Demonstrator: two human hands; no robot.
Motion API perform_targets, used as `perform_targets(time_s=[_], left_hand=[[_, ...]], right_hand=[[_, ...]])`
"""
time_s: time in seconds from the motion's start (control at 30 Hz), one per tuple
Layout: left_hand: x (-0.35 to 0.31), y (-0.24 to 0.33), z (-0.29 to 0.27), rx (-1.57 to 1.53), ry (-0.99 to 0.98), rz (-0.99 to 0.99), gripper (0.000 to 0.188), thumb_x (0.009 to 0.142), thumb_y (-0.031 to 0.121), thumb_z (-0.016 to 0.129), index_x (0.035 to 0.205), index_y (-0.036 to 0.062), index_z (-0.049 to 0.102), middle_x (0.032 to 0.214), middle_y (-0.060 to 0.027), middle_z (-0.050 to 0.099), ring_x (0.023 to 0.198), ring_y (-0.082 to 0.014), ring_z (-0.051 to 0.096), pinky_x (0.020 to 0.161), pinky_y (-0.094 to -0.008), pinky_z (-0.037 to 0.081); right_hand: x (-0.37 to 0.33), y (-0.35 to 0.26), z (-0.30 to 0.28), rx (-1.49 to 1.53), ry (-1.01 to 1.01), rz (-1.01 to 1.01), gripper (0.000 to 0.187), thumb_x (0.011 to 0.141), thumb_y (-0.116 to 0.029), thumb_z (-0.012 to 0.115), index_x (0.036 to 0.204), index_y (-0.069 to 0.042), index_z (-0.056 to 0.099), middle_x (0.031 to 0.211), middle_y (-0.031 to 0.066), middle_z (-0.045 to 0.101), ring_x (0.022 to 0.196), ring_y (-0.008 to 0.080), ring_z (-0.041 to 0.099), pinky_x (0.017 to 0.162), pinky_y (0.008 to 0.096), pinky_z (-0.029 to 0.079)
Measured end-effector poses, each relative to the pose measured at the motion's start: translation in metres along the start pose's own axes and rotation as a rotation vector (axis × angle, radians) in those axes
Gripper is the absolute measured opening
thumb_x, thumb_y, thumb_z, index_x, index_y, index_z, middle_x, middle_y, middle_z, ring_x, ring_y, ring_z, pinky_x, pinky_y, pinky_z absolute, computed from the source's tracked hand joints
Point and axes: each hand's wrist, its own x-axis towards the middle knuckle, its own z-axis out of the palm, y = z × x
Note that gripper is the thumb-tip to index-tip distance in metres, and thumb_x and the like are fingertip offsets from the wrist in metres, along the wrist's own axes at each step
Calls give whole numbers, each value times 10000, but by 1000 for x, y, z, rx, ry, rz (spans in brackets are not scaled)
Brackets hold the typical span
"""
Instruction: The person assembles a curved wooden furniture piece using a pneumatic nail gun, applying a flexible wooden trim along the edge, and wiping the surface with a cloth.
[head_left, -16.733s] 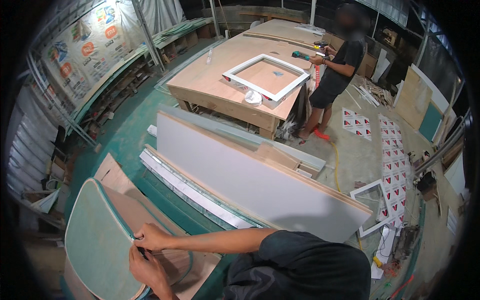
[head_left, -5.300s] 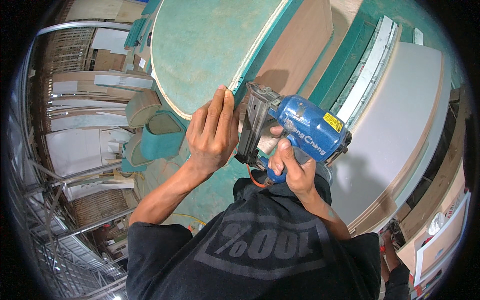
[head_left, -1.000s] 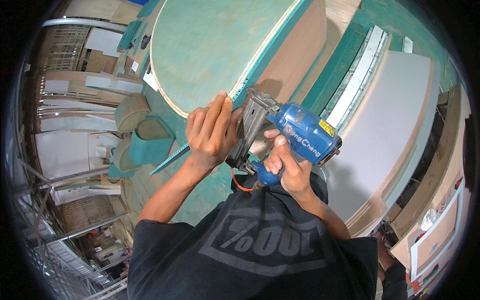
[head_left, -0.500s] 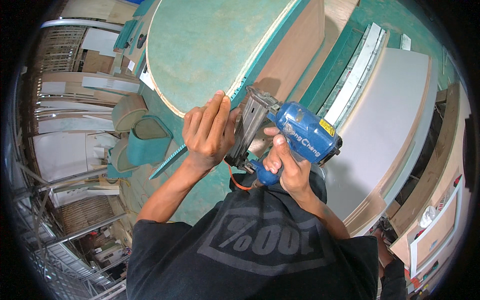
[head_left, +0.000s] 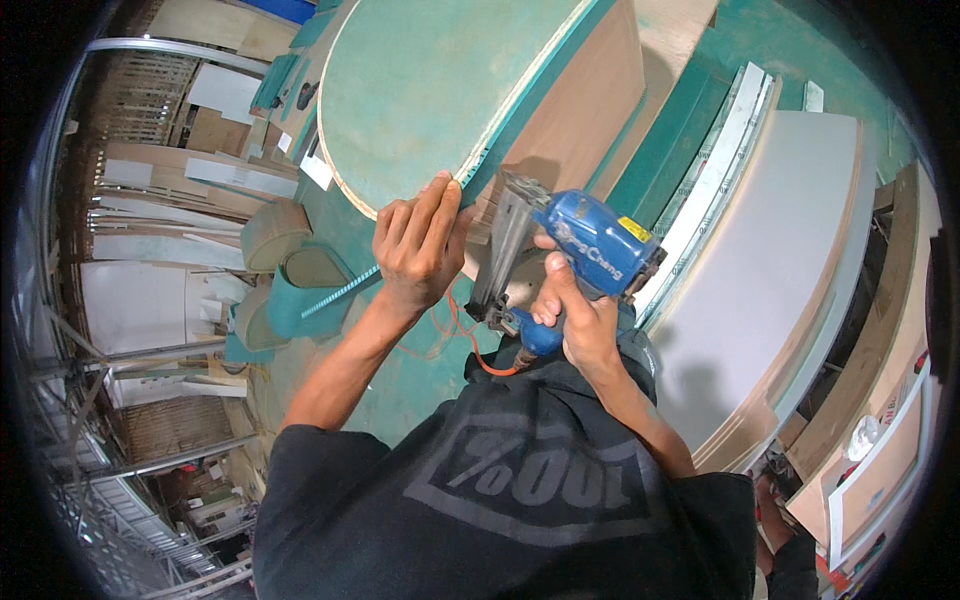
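Observation:
My left hand [head_left: 422, 248] presses its fingers together over a narrow teal strip [head_left: 340, 292] with a notched edge, at the rounded end of a large green-topped panel [head_left: 430, 110]. The strip's free end sticks out to the left beyond my wrist. In my right hand [head_left: 575, 315] is a blue air nail gun [head_left: 598, 240], gripped by its handle, with a dark metal magazine. Its nose is just right of my left fingertips and appears apart from the panel's edge. An orange air hose [head_left: 480, 360] runs from the handle's base.
A long curved panel with a pale grey face [head_left: 770, 230] lies to the right, beside white strips [head_left: 705, 185]. Curved teal-edged pieces [head_left: 305, 285] stand on the green floor at left. Boards [head_left: 150, 235] are stacked beyond. Part of another person's arm [head_left: 772, 515] shows at lower right.
The strip's free end has swung upward, nearer the curved pieces. The nail gun has shifted slightly away from my left fingertips. More of the orange hose shows. The view has shifted a little.

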Motion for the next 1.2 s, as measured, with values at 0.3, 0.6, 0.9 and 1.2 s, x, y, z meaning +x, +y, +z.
perform_targets(time_s=[0.3, 0.6, 0.9, 1.2], left_hand=[[-4, 4, -3, 84, 51, -52, 355, 755, 212, 868, 1051, 70, 732, 1094, -57, 756, 941, -163, 707, 879, -322, 411], [-15, -4, 0, 76, 88, -13, 366, 760, 217, 869, 1056, 53, 729, 1100, -67, 749, 927, -170, 703, 834, -329, 424], [-9, 4, -3, -73, 92, -146, 307, 751, 173, 861, 1008, 50, 745, 1084, -75, 747, 882, -193, 696, 801, -334, 454], [-12, 4, -1, -71, 105, -155, 327, 728, 143, 866, 1010, 33, 742, 1089, -94, 744, 905, -215, 707, 801, -345, 465]], right_hand=[[-15, -1, -14, -145, -12, -70, 294, 989, -239, 659, 1158, -1, 622, 606, -1, 479, 516, 102, 468, 544, 277, 437], [9, 47, -72, -1100, -28, -768, 181, 744, -135, 760, 896, -71, 687, 805, 84, 710, 698, 261, 683, 631, 372, 513], [13, 37, -49, -1299, -122, -889, 515, 795, -7, 681, 1281, -175, 702, 1008, 30, 683, 821, 212, 657, 740, 349, 552], [16, 35, -46, -1467, -138, -965, 305, 811, -49, 758, 1106, -125, 765, 1016, 102, 734, 891, 276, 708, 754, 417, 547]])
